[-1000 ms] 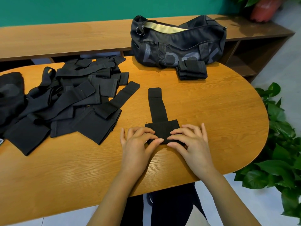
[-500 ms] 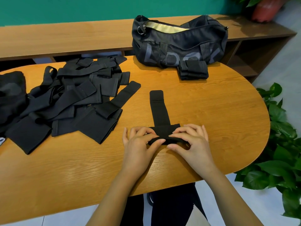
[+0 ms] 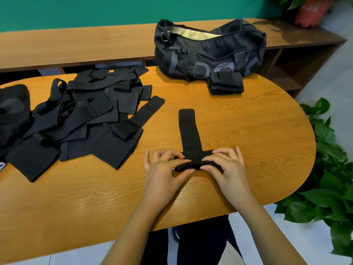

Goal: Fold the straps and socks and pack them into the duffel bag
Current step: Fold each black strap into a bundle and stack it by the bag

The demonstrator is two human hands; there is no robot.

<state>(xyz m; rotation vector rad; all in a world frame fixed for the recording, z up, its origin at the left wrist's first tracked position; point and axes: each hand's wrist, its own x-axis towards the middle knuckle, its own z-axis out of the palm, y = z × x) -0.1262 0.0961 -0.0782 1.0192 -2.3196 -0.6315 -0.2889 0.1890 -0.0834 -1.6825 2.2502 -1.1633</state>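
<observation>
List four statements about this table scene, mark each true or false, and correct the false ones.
1. The left hand and right hand both pinch the rolled near end of one strap. True.
2. The duffel bag is zipped shut. False: its top gapes open, showing pale lining.
3. A folded stack lies on the table just in front of the bag. True.
4. The loose pile of straps lies to the person's right. False: it lies to the left.

Straps (image 3: 86, 119) left; folded stack (image 3: 226, 83) seemingly against bag (image 3: 210, 52).
</observation>
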